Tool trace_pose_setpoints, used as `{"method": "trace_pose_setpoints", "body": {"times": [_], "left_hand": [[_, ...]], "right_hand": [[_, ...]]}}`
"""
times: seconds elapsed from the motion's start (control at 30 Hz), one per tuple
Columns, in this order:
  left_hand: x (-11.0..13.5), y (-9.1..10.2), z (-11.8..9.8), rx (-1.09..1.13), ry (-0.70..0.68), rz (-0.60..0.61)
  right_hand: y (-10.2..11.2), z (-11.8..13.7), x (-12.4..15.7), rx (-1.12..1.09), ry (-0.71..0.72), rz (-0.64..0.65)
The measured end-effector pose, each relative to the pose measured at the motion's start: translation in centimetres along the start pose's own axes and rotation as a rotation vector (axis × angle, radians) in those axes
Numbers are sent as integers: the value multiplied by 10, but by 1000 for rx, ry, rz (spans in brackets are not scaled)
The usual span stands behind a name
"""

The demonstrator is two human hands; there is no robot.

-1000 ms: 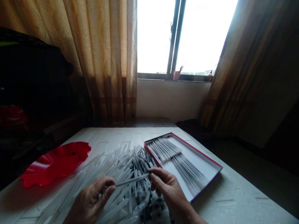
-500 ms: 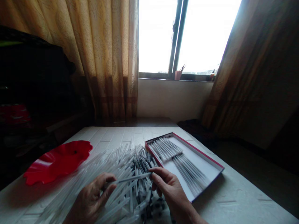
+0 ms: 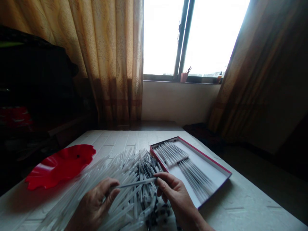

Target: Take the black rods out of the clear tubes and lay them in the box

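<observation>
Left hand [image 3: 95, 202]: comes in from near left, back of hand up, fingers curled, thumb and forefinger closed on the left end of a thin tube [image 3: 137, 184]. Right hand [image 3: 174, 192]: forearm from near right, fingers pointing inward, thumb and forefinger pinching the other end. Tube spans the gap between the hands, tilted slightly up toward the right one, above a loose pile of clear tubes [image 3: 125, 165]. Dark-tipped pieces [image 3: 146, 165] sit in the pile, nearer the right hand. Shallow box [image 3: 214, 165] is just beyond and right of that hand, two groups of tubes inside. Red dish [image 3: 60, 166] is beyond and left of the left hand, on the white table [image 3: 245, 199].
</observation>
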State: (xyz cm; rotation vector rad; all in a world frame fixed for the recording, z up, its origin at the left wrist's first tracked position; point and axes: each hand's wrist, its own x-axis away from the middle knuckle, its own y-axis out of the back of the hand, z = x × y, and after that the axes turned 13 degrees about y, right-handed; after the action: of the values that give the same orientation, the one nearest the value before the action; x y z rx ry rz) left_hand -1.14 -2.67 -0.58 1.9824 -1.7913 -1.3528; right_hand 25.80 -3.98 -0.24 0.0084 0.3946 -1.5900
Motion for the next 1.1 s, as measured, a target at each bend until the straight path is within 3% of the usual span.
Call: {"method": "trace_pose_setpoints", "body": {"times": [0.4, 0.67, 0.9, 1.1], "left_hand": [[3, 0, -5, 6, -17, -32], [2, 1, -3, -14, 7, 19], [4, -1, 0, -7, -66, -23], [1, 0, -4, -20, -48, 32]], "right_hand": [[0, 1, 1, -15, 4, -2], [0, 1, 0, 3, 1, -13], [-5, 8, 1, 8, -27, -41], [-6, 9, 0, 19, -18, -42]]}}
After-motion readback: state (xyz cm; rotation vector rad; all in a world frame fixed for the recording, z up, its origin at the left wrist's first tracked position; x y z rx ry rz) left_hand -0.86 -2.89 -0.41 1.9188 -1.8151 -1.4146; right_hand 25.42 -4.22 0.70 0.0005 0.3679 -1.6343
